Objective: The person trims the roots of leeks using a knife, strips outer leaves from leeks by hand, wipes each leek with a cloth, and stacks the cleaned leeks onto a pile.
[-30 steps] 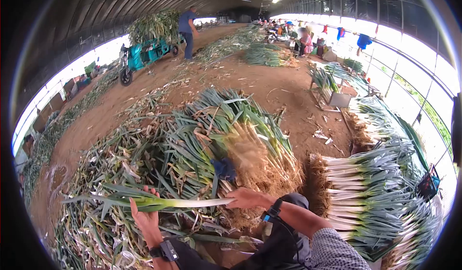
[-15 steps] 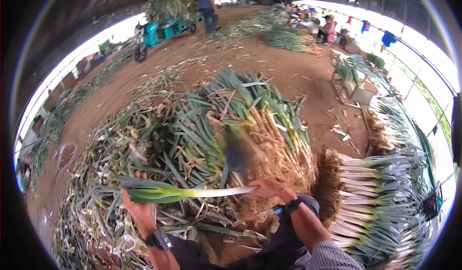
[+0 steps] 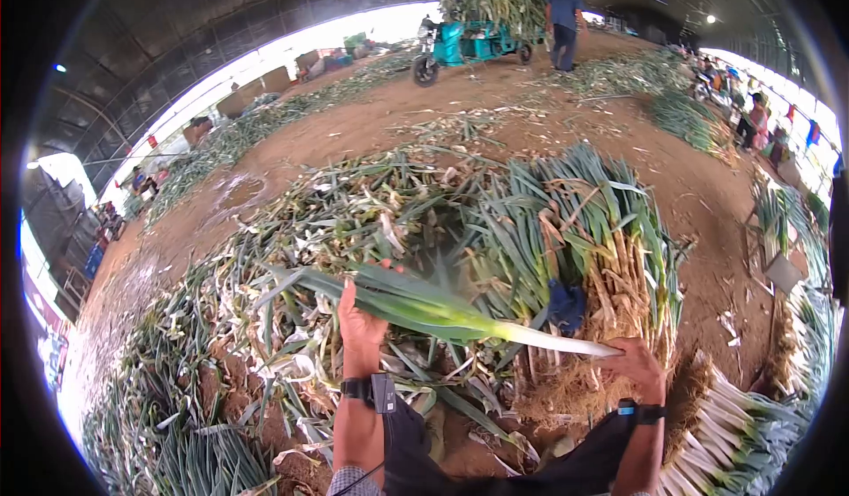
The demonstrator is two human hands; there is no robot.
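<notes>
A single leek (image 3: 495, 326) is held out level across my lap, its green leaves to the left and its white stalk to the right. My left hand (image 3: 363, 324) is wrapped around the leaves, with fingertips showing above them. At the other end, my right hand (image 3: 638, 363) pinches the white root end; the roots themselves are hidden by the fingers. Just behind the stalk stands a pile of untrimmed leeks (image 3: 610, 240) with brown, dirty roots. A dark blue item (image 3: 566, 306), perhaps cloth, lies against that pile.
Stripped leaves (image 3: 301, 319) cover the ground ahead and left. Cleaned leeks (image 3: 734, 443) lie in rows at right. Farther off are a loaded teal three-wheeler (image 3: 469, 43), a person (image 3: 563, 27) beside it, and more people at the far right.
The view has swung left, so the scene sits farther right. The leek now slopes down to the right in view, still in both hands. The blue item shows more sharply.
</notes>
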